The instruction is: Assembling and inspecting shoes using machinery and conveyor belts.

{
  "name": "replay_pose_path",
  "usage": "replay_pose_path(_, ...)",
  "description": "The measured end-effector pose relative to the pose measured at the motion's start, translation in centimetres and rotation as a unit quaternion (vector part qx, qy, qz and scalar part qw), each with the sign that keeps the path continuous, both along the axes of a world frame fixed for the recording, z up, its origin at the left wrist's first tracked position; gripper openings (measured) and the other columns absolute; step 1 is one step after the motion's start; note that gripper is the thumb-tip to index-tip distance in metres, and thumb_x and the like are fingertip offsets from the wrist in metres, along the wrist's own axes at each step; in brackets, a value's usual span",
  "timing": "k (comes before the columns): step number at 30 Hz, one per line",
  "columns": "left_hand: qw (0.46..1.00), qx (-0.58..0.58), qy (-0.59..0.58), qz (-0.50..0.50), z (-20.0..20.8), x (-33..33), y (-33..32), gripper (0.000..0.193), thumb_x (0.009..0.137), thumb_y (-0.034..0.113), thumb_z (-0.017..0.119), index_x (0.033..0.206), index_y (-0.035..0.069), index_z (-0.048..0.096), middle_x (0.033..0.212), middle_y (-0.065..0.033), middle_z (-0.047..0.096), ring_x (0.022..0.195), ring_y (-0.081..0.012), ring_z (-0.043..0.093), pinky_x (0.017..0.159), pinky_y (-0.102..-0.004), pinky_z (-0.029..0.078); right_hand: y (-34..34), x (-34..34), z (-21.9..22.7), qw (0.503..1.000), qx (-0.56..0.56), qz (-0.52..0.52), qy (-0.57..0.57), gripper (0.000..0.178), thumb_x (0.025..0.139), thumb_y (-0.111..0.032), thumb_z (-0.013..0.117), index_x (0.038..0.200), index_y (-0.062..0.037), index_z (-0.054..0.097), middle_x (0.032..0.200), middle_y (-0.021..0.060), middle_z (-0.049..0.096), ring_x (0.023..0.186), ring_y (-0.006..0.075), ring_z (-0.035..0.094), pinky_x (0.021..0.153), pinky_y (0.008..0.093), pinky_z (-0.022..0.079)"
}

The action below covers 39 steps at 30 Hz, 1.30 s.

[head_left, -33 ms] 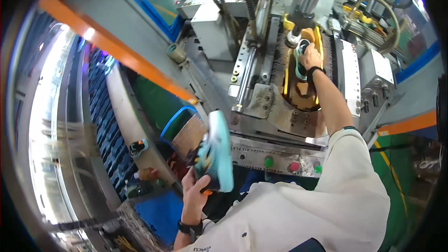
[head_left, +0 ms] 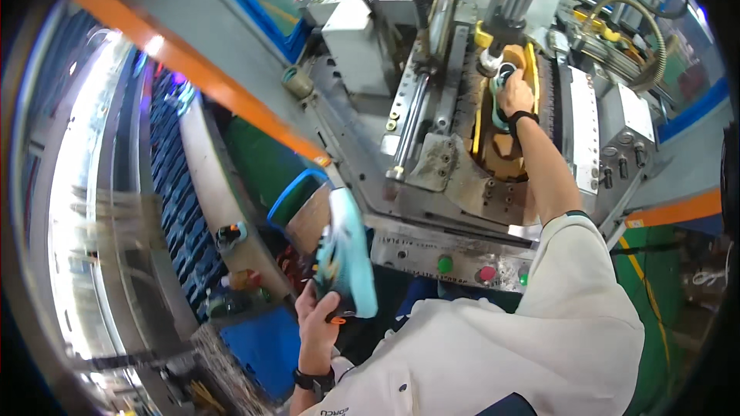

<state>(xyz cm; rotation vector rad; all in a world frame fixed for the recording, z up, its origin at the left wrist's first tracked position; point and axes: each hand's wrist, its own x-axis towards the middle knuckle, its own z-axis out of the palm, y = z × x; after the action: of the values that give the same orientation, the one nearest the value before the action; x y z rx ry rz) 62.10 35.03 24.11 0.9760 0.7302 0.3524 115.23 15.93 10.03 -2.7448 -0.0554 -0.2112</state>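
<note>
At the far left we see a long blue ribbed conveyor (head_left: 173,208) curving beside a glossy grey rail. Lower centre, our left hand (head_left: 316,320) has its fingers closed around the heel of a smooth pale-turquoise shoe (head_left: 347,258), held upright, sole outward. Beyond it stands a bolted grey steel press (head_left: 432,162) with round green and red buttons. On its yellow-edged bed, our right hand (head_left: 515,96) grips a second turquoise shoe (head_left: 499,104) under the cylindrical head.
</note>
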Motion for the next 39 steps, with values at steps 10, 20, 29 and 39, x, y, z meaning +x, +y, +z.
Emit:
replay_pose_path(10,0.966,-0.073,0.026,0.247,-4.6,-10.6,-9.2,0.040,0.086,0.008,0.063,0.123,-0.004,0.054,0.112,-0.0090,0.063,0.098,-0.0188,0.063,0.088,-0.0308,0.051,-0.4,-25.8,7.5,0.896,0.170,0.399,-0.100,0.023,0.087,-0.010,0.057,0.109,-0.0025,0.059,0.092,0.0205,0.064,0.085,0.0397,0.062,0.072,0.0467,0.049)
replay_pose_path(20,0.929,-0.129,0.027,0.346,-6.6,-18.5,-16.7,0.030,0.089,0.006,0.063,0.116,-0.008,0.057,0.112,-0.0105,0.063,0.096,-0.0176,0.064,0.084,-0.0275,0.052,1.4,-34.8,-14.1,0.798,0.066,0.599,0.017,0.015,0.081,-0.006,0.058,0.096,-0.0047,0.058,0.099,0.0159,0.056,0.100,0.0363,0.053,0.083,0.0462,0.045)
replay_pose_path(29,0.838,-0.012,0.201,0.508,-12.6,-34.3,-21.1,0.028,0.086,-0.002,0.065,0.114,0.000,0.064,0.095,-0.0088,0.066,0.091,-0.0203,0.066,0.077,-0.0291,0.051,5.9,-36.1,-10.4,0.808,0.039,0.588,0.019,0.020,0.083,-0.005,0.059,0.102,-0.0041,0.060,0.103,0.0147,0.057,0.098,0.0346,0.056,0.083,0.0443,0.046)
replay_pose_path(39,0.564,-0.098,0.200,0.795,-25.4,-58.6,-18.8,0.038,0.074,0.018,0.079,0.097,-0.008,0.061,0.093,-0.0157,0.066,0.087,-0.0271,0.066,0.076,-0.0386,0.054,32.3,-64.6,25.0,0.429,0.279,0.846,-0.149,0.021,0.087,0.000,0.060,0.108,-0.0031,0.061,0.094,0.0088,0.062,0.073,0.0168,0.053,0.066,0.0281,0.045)
